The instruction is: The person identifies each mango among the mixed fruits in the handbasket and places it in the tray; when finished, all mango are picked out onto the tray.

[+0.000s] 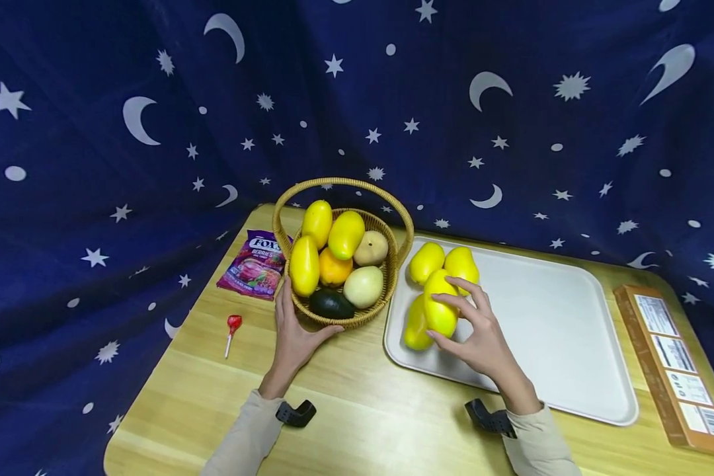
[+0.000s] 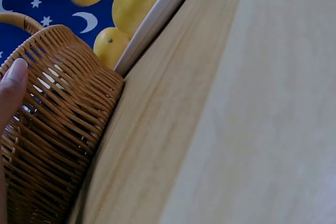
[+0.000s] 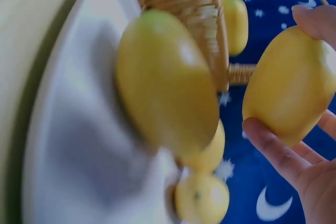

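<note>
yellow fruit aloft over the left part of the white tray, grasped between thumb and fingers of the right hand. three similar fruits lie on the tray, close by. left hand: fingers spread, resting against the side of the wicker basket. basket stands on the worktop, holding assorted fruit; purple candy bag just beside it.

The left wrist view crops the left hand; the held mango partly hides another mango; print on the orange box is illegible.
</note>
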The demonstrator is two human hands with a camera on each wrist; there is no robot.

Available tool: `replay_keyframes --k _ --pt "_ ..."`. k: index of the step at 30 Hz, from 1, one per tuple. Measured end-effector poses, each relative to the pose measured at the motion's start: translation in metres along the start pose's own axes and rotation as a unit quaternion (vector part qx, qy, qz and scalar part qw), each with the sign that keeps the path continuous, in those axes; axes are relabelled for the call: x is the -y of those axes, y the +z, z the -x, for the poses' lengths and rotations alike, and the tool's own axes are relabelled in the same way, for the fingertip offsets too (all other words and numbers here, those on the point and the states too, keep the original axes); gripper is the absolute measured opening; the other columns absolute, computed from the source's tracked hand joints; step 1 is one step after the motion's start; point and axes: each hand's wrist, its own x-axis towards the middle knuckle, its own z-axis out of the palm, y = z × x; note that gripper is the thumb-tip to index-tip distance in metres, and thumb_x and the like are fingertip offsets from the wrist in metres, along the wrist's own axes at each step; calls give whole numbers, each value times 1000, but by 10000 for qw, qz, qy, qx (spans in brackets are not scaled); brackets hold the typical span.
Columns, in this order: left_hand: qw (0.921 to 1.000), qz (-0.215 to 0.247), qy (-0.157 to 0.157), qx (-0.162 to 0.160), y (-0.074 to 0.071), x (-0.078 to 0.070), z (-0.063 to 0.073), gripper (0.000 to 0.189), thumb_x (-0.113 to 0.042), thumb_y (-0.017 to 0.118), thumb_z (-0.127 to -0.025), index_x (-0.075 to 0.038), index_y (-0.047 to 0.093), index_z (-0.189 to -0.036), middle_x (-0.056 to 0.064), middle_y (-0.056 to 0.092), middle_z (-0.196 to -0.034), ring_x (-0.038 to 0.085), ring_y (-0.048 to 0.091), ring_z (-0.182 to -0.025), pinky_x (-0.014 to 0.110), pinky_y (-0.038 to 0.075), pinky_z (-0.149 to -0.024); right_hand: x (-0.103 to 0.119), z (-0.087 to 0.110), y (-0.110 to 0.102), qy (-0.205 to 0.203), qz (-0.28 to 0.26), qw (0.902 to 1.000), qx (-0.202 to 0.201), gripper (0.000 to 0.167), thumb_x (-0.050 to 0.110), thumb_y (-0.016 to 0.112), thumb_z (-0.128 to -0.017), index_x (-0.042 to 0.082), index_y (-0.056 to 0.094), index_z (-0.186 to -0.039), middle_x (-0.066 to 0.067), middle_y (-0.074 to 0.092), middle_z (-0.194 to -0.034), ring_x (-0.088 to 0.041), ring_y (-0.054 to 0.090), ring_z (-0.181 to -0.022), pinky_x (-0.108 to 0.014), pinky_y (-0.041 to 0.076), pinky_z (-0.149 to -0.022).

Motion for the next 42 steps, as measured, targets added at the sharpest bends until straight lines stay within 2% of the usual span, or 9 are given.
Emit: replay_keyframes --k 7,10,14,21,28,31,34,37,42 --pt "10000 4 -48 -28 -2 -1 0 135 -52 91 -58 -15 9 -159 13 18 -160 35 21 -145 62 22 -114 -19 26 -16 15 593 9982 54 63 6 90 -59 15 69 -117 -16 47 -140 -29 39 -126 -8 42 -84" --pt "10000 23 -69 -16 0 -1 0 137 -44 94 -57 -17 8 -159 12 17 -161 32 20 -146 60 21 -115 -27 37 -17 95 794 9966 206 63 9 90 -59 17 69 -117 -16 47 -140 -33 39 -124 -29 44 -90" --pt "9999 31 -107 -9 1 -1 -1 138 -36 97 -55 -19 7 -159 12 17 -161 30 20 -146 58 21 -116 -32 49 -16 185 904 9952 312 64 10 91 -58 18 69 -118 -17 47 -140 -38 39 -123 -48 37 -90" --pt "9999 51 -95 -12 1 -2 -1 139 -35 97 -55 -17 7 -159 13 18 -160 32 21 -145 60 21 -115 -42 57 -14 417 965 9936 416 65 9 91 -59 17 67 -120 -18 46 -141 -39 37 -122 -47 36 -89" --pt "9999 78 -71 -25 1 -2 -1 138 -36 97 -55 -18 7 -159 11 18 -160 28 20 -146 57 20 -117 -44 58 -17 586 985 9912 663 83 12 93 -60 14 57 -134 -13 42 -145 -37 34 -128 -33 29 -101" --pt "9999 67 -82 -28 1 -3 0 138 -36 96 -56 -17 7 -159 12 17 -160 30 20 -146 59 20 -116 -44 59 -18 638 974 9904 749 83 13 94 -60 13 57 -134 -13 39 -148 -39 31 -131 -44 32 -102" --pt "9999 45 -131 -9 0 -4 0 137 -36 96 -57 -18 7 -159 11 17 -160 30 20 -146 59 20 -116 -45 61 -17 652 961 9899 810 80 15 94 -60 14 60 -132 -14 35 -152 -42 28 -133 -58 36 -95" --pt "9998 25 -171 19 0 -4 -1 137 -37 96 -57 -19 6 -159 10 16 -161 29 19 -147 58 20 -116 -45 62 -15 600 899 9909 802 78 14 93 -61 14 61 -132 -15 32 -155 -43 26 -134 -62 36 -93" --pt "9999 -22 -145 33 0 -3 -1 137 -37 96 -57 -18 6 -159 11 16 -161 31 19 -147 60 20 -116 -43 62 -13 539 841 9922 741 77 11 91 -63 14 60 -134 -16 33 -155 -42 24 -138 -65 32 -97"
